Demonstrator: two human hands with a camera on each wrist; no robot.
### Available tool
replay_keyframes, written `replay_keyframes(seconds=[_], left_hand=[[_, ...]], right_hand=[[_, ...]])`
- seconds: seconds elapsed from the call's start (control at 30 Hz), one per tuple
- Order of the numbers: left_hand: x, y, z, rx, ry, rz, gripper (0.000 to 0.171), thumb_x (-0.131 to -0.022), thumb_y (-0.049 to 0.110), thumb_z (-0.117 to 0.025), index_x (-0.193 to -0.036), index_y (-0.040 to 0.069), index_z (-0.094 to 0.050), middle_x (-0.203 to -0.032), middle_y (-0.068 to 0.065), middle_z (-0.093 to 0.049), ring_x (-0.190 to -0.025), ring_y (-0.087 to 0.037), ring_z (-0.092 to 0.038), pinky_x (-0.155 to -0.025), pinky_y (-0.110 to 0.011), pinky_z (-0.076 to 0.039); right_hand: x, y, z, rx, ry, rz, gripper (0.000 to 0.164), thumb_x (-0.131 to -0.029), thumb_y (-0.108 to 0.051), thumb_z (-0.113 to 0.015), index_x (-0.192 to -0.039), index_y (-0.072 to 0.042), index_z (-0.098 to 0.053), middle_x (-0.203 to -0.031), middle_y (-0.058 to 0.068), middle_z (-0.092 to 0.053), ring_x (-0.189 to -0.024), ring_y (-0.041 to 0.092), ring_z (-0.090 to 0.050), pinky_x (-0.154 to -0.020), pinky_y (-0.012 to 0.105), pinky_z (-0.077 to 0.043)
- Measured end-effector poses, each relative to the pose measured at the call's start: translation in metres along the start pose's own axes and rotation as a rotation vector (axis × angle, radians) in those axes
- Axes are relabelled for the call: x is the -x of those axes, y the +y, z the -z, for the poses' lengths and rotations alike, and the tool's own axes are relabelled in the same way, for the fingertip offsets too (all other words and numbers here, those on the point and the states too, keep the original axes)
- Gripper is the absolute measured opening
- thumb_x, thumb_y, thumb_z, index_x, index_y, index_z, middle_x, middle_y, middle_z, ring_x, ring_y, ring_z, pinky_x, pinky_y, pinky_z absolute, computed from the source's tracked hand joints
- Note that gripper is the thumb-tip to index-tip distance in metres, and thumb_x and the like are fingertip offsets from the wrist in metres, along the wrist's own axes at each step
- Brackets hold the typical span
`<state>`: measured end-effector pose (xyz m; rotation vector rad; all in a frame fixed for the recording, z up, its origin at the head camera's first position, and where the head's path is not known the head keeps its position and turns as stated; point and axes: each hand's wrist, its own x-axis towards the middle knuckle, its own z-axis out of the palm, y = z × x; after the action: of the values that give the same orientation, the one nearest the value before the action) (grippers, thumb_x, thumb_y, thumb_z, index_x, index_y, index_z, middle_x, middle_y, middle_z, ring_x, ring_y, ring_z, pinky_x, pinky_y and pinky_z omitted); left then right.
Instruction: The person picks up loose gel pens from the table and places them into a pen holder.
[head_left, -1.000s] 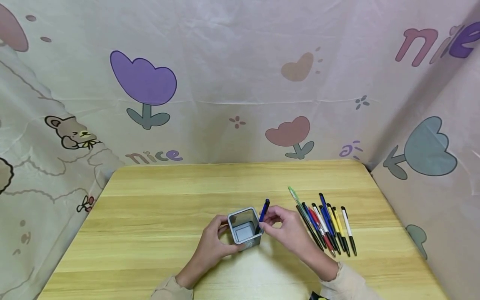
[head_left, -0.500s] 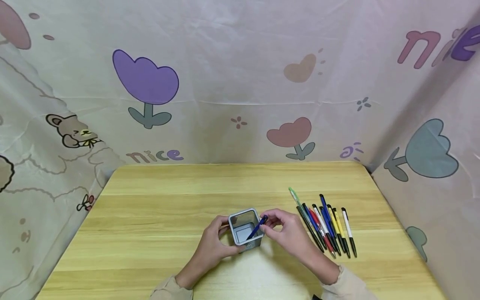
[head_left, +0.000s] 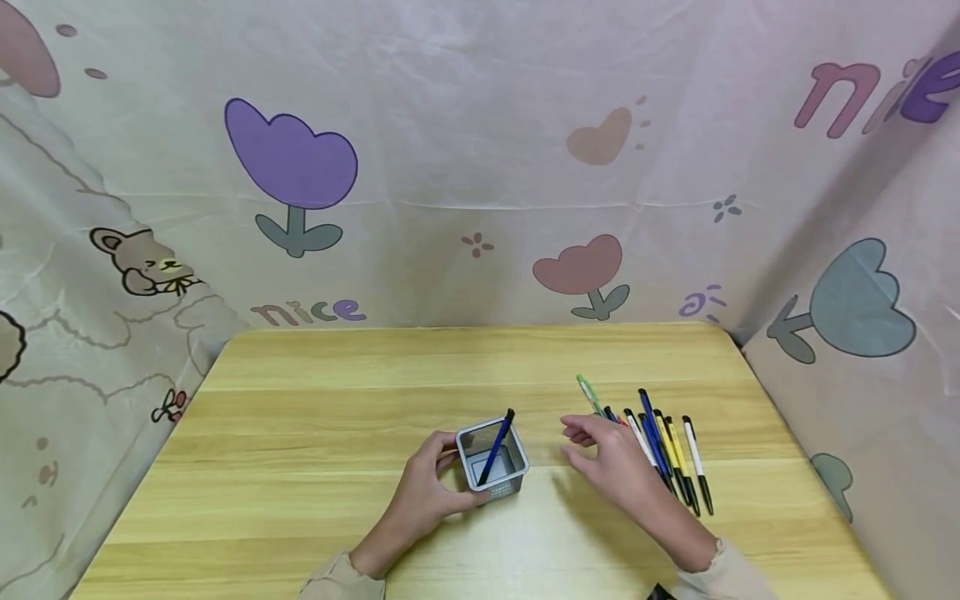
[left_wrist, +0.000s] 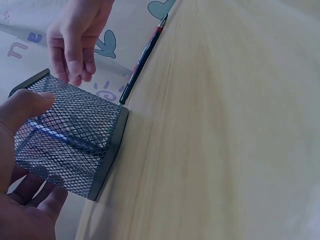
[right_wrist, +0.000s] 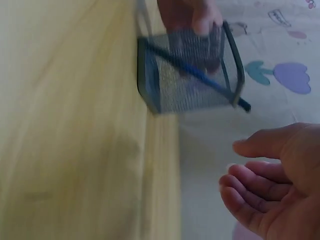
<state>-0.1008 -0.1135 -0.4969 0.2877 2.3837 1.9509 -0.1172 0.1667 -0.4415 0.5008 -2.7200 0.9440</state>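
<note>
A square silver mesh pen holder stands on the table, and my left hand grips it from the left side, thumb in front and fingers behind. One blue pen with black ends leans inside it, its top sticking out past the far rim. In the right wrist view the same pen slants through the mesh holder. My right hand is off to the right of the holder with loosely bent fingers and nothing between them. It hovers over the left part of a group of pens, hiding some of them.
Several pens in blue, yellow, white, red and black lie side by side on the right of the wooden table; a green one points away at their left. A printed curtain hangs behind and at both sides.
My right hand lowered the blue pen into the holder, let it go and moved right towards the other pens. The left hand has kept its grip on the holder.
</note>
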Motion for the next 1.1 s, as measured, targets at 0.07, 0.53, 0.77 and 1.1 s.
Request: replay_keyframes(seconds=[0.07, 0.53, 0.77, 1.1], left_hand=[[0.0, -0.001, 0.0, 0.001, 0.001, 0.0, 0.077, -0.06, 0.005, -0.098, -0.127, -0.001, -0.06, -0.132, -0.018, -0.063, -0.127, -0.036, -0.064, -0.117, -0.032, -0.051], [0.002, 0.0, 0.001, 0.0, -0.001, 0.003, 0.077, -0.061, 0.007, -0.099, -0.127, 0.001, -0.061, -0.133, -0.015, -0.064, -0.126, -0.032, -0.065, -0.116, -0.03, -0.051], [0.002, 0.001, 0.001, 0.005, -0.017, 0.0, 0.075, -0.063, 0.009, -0.099, -0.127, 0.001, -0.06, -0.133, -0.016, -0.063, -0.127, -0.033, -0.064, -0.117, -0.032, -0.052], [0.001, 0.0, 0.001, -0.007, -0.017, 0.006, 0.076, -0.062, 0.01, -0.099, -0.127, 0.003, -0.06, -0.133, -0.015, -0.063, -0.126, -0.033, -0.065, -0.117, -0.033, -0.051]], right_hand=[[0.0, 0.005, 0.005, 0.081, 0.002, -0.024, 0.039, -0.078, -0.002, -0.087, -0.115, -0.001, -0.074, -0.097, 0.007, -0.078, -0.085, 0.019, -0.074, -0.082, 0.038, -0.067], [0.003, 0.039, 0.014, 0.332, -0.114, -0.172, 0.014, -0.082, -0.003, -0.08, -0.091, 0.004, -0.072, -0.084, 0.016, -0.072, -0.07, 0.024, -0.065, -0.055, 0.039, -0.056], [0.004, 0.047, 0.013, 0.394, -0.153, -0.173, 0.017, -0.081, -0.008, -0.085, -0.083, 0.001, -0.071, -0.078, 0.014, -0.069, -0.066, 0.024, -0.065, -0.051, 0.038, -0.055], [0.001, 0.051, 0.01, 0.377, -0.202, -0.229, 0.02, -0.081, -0.007, -0.084, -0.074, -0.003, -0.066, -0.069, 0.008, -0.065, -0.059, 0.017, -0.056, -0.047, 0.029, -0.049]])
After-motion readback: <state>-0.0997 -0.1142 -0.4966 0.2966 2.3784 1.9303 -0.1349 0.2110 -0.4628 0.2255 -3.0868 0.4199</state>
